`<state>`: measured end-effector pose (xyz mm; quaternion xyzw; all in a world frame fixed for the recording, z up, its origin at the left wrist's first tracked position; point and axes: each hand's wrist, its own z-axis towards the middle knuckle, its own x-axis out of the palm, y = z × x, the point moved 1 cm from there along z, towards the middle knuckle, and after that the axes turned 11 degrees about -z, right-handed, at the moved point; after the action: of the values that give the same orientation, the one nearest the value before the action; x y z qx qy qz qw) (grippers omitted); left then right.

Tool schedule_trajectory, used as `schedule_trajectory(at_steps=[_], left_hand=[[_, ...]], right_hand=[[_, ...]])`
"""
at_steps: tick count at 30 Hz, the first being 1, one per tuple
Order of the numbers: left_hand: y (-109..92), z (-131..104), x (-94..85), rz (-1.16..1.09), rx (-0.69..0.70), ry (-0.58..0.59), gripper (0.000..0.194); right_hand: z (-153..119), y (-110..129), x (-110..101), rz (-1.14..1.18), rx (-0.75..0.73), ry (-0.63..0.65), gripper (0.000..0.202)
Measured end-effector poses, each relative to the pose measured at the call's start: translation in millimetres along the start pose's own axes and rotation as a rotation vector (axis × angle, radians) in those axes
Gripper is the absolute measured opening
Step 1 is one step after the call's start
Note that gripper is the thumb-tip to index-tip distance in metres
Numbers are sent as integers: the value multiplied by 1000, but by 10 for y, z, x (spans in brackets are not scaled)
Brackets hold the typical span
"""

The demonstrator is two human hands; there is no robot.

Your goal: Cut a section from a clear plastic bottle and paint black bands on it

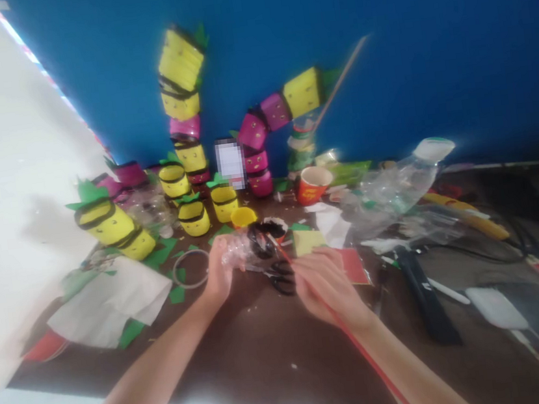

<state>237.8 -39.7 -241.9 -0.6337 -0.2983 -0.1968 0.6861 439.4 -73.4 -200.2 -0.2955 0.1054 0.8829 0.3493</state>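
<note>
My left hand (219, 270) is closed round a clear plastic bottle piece (237, 250), whose right end is dark, seemingly painted black. My right hand (326, 283) holds a long red brush (352, 336); its tip reaches the dark end of the piece. Just beyond, a small cup with black inside (277, 228) stands beside a yellow cup (243, 217). Black-handled scissors (281, 278) lie on the table between my hands. The picture is blurred, so fine detail at the brush tip is hard to make out.
Yellow pots with green leaves (193, 218) and stacked pink and yellow pots (186, 127) stand behind. White cloth (114, 299), green scraps and a clear ring (192, 268) lie left. A red paper cup (314, 185), plastic bottle (404, 179), black tool (428, 294) and cables are right.
</note>
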Motion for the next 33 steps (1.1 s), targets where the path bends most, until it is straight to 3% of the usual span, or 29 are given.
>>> schedule_trajectory(at_steps=[6, 12, 17, 22, 27, 33], left_hand=[[8, 9, 3, 0, 6, -38, 35], [10, 1, -5, -10, 1, 3, 34], [20, 12, -17, -4, 7, -15, 35], [22, 18, -24, 7, 9, 10, 35], [23, 17, -20, 15, 9, -9, 34], [15, 16, -13, 3, 6, -11, 36]], right_hand=[[8, 19, -27, 44, 11, -88, 28], [22, 19, -20, 17, -4, -18, 28], [20, 30, -44, 7, 35, -76, 25], [31, 32, -41, -17, -17, -12, 28], [26, 21, -41, -18, 54, -66, 23], [23, 29, -19, -9, 35, -58, 27]])
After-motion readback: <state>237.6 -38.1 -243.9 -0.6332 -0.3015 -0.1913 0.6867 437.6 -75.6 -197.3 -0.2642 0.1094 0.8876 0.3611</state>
